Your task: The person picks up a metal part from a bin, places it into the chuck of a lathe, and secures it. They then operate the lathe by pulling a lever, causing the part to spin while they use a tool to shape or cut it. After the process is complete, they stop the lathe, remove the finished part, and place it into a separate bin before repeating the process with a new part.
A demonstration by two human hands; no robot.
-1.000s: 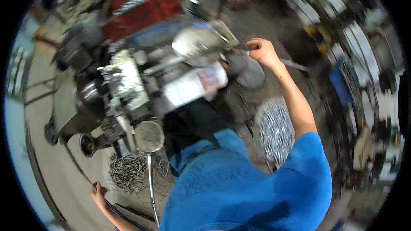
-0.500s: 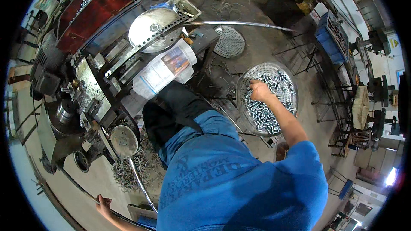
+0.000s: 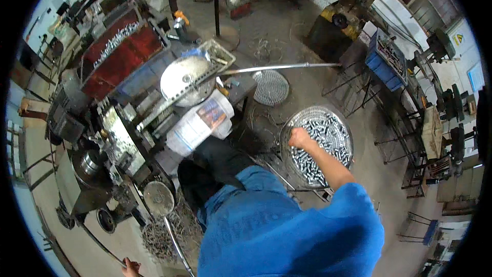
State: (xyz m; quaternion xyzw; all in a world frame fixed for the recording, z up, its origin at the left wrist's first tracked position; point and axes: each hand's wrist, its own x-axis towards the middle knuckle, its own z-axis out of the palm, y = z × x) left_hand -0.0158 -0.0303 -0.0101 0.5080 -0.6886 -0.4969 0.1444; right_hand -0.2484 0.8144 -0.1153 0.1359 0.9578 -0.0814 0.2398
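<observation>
My right hand (image 3: 300,137) is closed above the left part of a round perforated metal tray (image 3: 342,119); anything inside the fist is hidden. Many small shiny metal cylinders (image 3: 316,166) lie heaped in that tray. At the lower left, my left hand (image 3: 131,266) grips the end of a long dark lever (image 3: 100,241) that runs up to the machine. Part of this hand is cut off by the picture's edge. Left of my legs stands the greasy machine, with a shiny round chuck (image 3: 91,161) and a flat bed (image 3: 122,132).
Newspaper (image 3: 197,128) covers the bench beside a large metal disc (image 3: 179,79). A polished bar (image 3: 282,67) juts out past it. Another perforated disc (image 3: 271,88) lies on the floor. A red bin (image 3: 115,64) holds metal parts; a blue crate (image 3: 382,66) stands far right.
The view has tilted, so the scene sits lower in the picture. My right fist has shifted from over the cylinders toward the tray's left rim. My left hand stays on the lever.
</observation>
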